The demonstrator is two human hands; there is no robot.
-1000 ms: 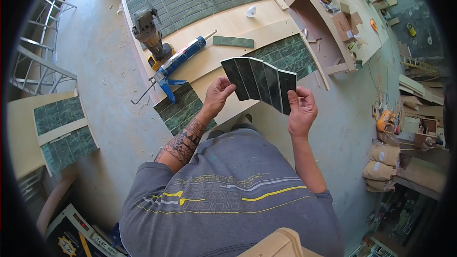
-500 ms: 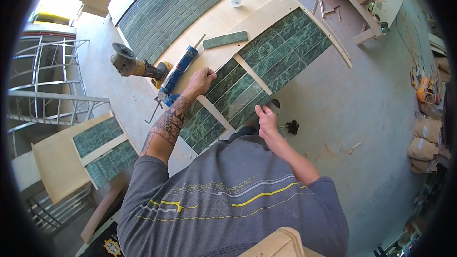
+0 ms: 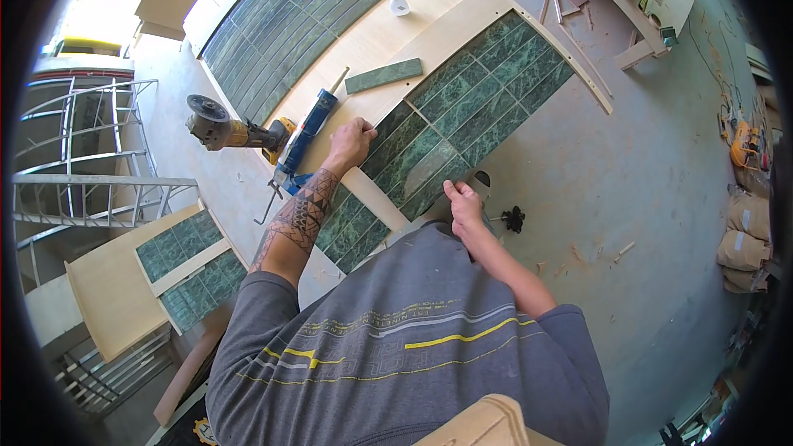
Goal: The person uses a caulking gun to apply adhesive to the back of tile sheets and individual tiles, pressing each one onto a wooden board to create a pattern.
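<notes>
Holding the tile sheet (image 3: 423,147) at the near side of the wooden panel (image 3: 456,10), down between two stretches of green tile, too close to call whether fully touching wood. Curling the left hand (image 3: 351,145) shut, fingertips pinching the sheet's far-left edge; gripping the near edge with the right hand (image 3: 464,203), thumb on top, other fingers partly hidden. Running lengthwise, each strip, from lower left to upper right, in line with the panel's near edge. Meeting the right tile section (image 3: 500,83) along a thin seam; leaving a bare wood strip (image 3: 376,198) open towards the left tile section (image 3: 357,229). Looking past the near edge, plenty of open floor (image 3: 595,173), with a black knob (image 3: 513,219) just beside the right hand. Over on the far side, lying near the left hand: a loose tile (image 3: 384,76), then a caulking gun (image 3: 307,134) loaded with a blue cartridge, and right beside that, an angle grinder (image 3: 235,130) at the panel's left edge. Farther up, spotting a small white bottle (image 3: 400,6), contents unreadable, close to the large tile field (image 3: 307,12). Out at the far right, bulging paper sacks (image 3: 745,238), contents hidden.
</notes>
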